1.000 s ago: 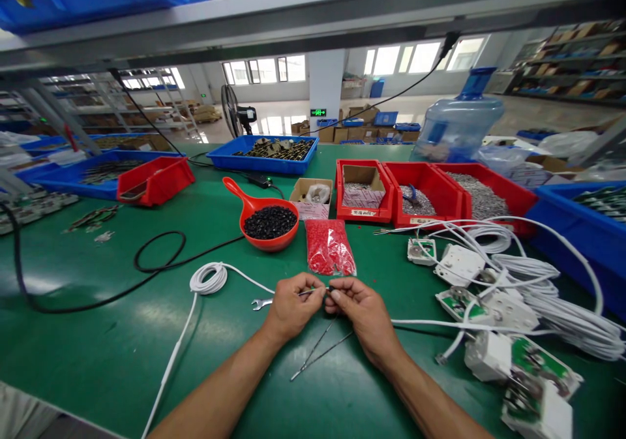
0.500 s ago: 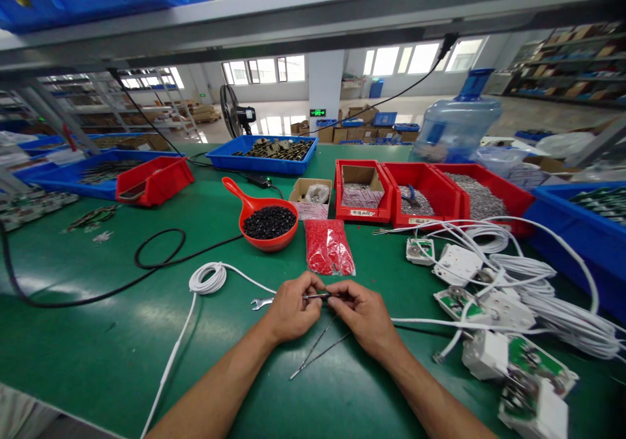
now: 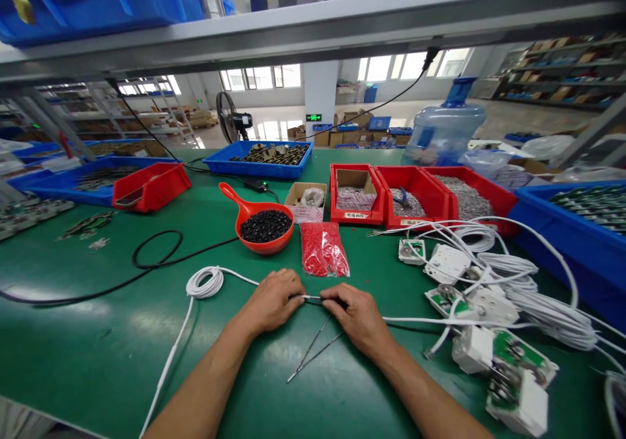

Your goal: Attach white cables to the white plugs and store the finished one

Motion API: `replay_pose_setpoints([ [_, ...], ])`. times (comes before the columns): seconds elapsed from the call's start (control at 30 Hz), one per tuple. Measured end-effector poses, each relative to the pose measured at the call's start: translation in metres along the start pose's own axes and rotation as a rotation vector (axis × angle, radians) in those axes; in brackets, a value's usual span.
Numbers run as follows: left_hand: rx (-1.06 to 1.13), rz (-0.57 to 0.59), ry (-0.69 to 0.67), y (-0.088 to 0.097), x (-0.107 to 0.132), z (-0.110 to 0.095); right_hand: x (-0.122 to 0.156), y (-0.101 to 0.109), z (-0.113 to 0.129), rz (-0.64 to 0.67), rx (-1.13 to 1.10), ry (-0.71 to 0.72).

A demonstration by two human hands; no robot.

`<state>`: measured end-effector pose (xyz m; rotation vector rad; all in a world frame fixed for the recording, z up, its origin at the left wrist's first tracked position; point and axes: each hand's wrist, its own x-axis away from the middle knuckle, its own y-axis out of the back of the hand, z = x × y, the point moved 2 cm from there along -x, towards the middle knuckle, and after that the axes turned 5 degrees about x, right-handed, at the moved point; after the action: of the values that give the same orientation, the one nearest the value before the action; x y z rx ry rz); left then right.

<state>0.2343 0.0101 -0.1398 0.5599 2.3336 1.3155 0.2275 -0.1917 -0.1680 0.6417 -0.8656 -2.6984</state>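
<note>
My left hand (image 3: 274,300) is closed around a white cable (image 3: 239,274), which runs back from it to a small coil at the left. A short stretch of the cable shows between the two hands. Opposite it, my right hand (image 3: 355,312) pinches the cable's continuation, with something dark at the fingertips that I cannot make out. Below the hands, thin metal tweezers (image 3: 313,355) lie across the green table, their upper ends partly under my right hand. A bag of small red parts (image 3: 325,250) lies just beyond the hands.
An orange scoop of black pieces (image 3: 265,226), a small carton (image 3: 306,202) and red bins (image 3: 411,194) stand behind. White cables and opened housings (image 3: 472,348) crowd the right side. A black cord (image 3: 161,266) loops at the left. A metal shelf (image 3: 313,25) spans overhead.
My left hand has moved left, away from the right hand, so a white stretch of cable now shows between them. The wrench beside the left hand is no longer visible. The view has shifted slightly.
</note>
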Motion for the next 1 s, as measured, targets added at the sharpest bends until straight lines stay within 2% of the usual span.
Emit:
replay_pose_setpoints([
  [0.2,0.034,0.045,-0.029,-0.013,-0.001,-0.001,0.000,-0.005,0.002,0.046,0.066,0.050],
  [0.37,0.041,0.020,-0.038,-0.017,-0.001,-0.003,0.000,-0.005,0.001,0.058,0.211,0.066],
  [0.57,0.030,0.008,-0.069,-0.023,-0.001,-0.004,0.000,-0.007,0.008,0.030,0.402,0.193],
  [0.67,0.047,0.025,-0.053,-0.020,0.000,-0.005,0.000,-0.008,0.009,0.022,0.423,0.197],
  [0.83,0.067,0.048,0.070,-0.007,0.002,0.001,-0.002,-0.004,0.009,-0.017,0.419,0.186],
  [1.0,0.092,0.067,0.054,-0.016,0.000,0.004,-0.002,-0.008,0.013,0.012,0.466,0.219],
])
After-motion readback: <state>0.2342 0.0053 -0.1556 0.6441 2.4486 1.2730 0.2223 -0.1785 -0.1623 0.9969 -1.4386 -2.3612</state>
